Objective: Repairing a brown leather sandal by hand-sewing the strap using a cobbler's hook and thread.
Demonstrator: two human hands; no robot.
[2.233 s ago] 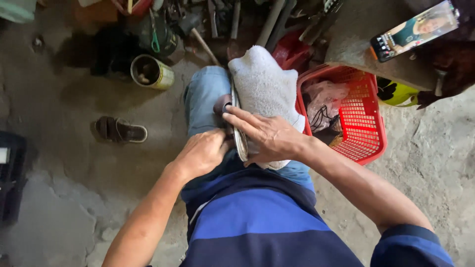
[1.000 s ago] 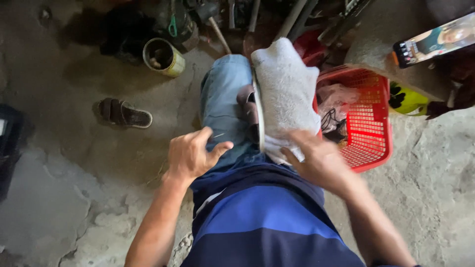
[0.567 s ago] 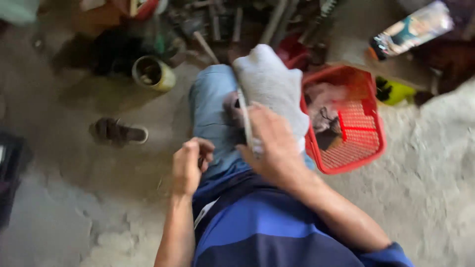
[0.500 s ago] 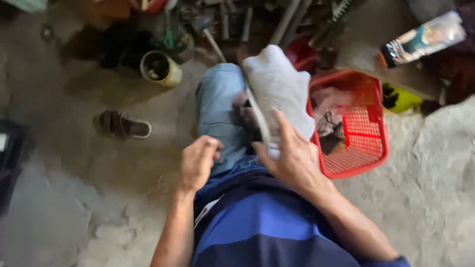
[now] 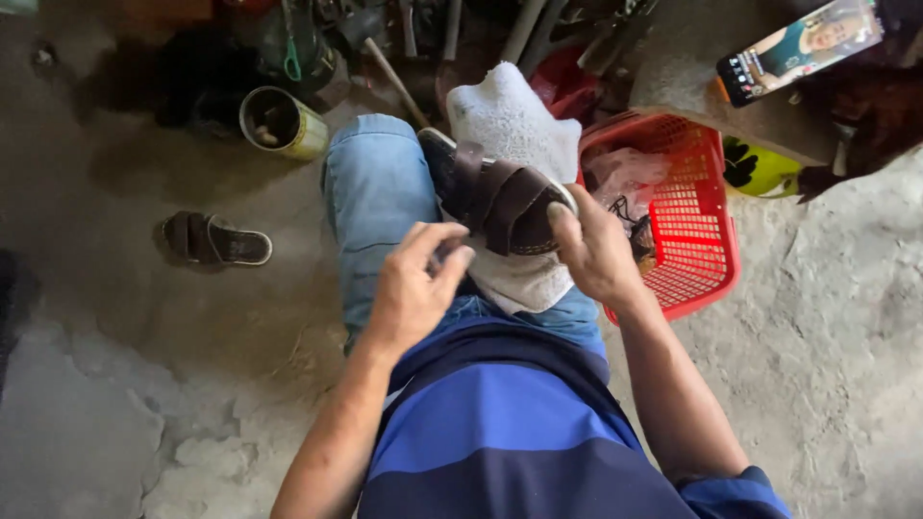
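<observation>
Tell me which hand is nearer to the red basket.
The right hand: it grips the brown sandal right beside the red basket. The left hand is farther away, on the sandal's other side, over the jeans.

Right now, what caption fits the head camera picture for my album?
Two hands, left hand and right hand, hold a brown sandal on a white cloth beside a red basket.

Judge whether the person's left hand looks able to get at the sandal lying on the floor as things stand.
Probably yes: the left hand is free, and only bare floor lies between it and the sandal on the floor, though it would need a stretch.
</observation>
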